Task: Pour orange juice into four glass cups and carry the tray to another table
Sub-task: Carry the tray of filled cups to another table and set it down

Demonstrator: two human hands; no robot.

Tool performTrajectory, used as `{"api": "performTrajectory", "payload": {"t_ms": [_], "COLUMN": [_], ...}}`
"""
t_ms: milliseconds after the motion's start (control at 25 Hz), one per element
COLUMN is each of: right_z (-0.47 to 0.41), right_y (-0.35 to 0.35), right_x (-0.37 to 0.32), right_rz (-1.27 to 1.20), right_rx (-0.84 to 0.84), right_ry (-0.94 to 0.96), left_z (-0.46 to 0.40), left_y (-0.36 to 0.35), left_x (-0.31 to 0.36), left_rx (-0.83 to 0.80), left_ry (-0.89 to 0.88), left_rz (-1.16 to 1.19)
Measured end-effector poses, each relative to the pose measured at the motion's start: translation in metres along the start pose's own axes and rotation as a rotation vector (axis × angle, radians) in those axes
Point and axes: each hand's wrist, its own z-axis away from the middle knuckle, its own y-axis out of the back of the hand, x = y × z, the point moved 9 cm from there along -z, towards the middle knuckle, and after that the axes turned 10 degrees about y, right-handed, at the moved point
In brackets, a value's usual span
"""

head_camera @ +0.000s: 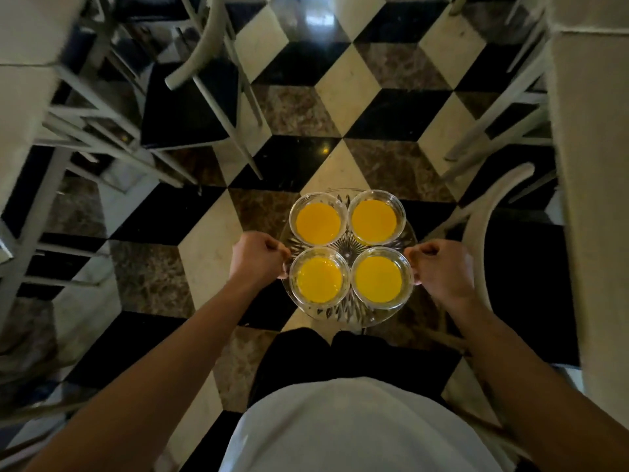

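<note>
round cut-glass tray (343,318), four juice-filled glass cups (318,223)
</note>
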Motion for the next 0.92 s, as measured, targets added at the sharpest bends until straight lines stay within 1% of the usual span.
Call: {"api": "performTrajectory", "payload": {"t_ms": [160, 280, 600, 760, 920], "right_z": [-0.070, -0.123, -0.260, -0.326, -0.389], "right_y": [0.012, 0.025, 0.058, 0.068, 0.077], "right_x": [-0.022, -0.033, -0.071, -0.090, -0.110], "right_rz": [-0.003, -0.010, -0.029, -0.068, -0.088], "right_rx": [0.005, 0.044, 0.156, 0.199, 0.216], "right_ry": [-0.020, -0.047, -0.098, -0.163, -0.173], "left_z": [-0.046, -0.088, -0.198, -0.249, -0.293], "left_y": [-0.008, -0.021, -0.040, -0.049, -0.056], "left_x": [0.065, 0.118, 0.284, 0.358, 0.419], "left_rx": [-0.036, -0.065, -0.148, -0.196, -0.244], "left_ry": [0.007, -0.010, -0.184, -0.173, -0.191], "left_rz": [0.006, -0.016, -0.081, -0.094, -0.089]}}
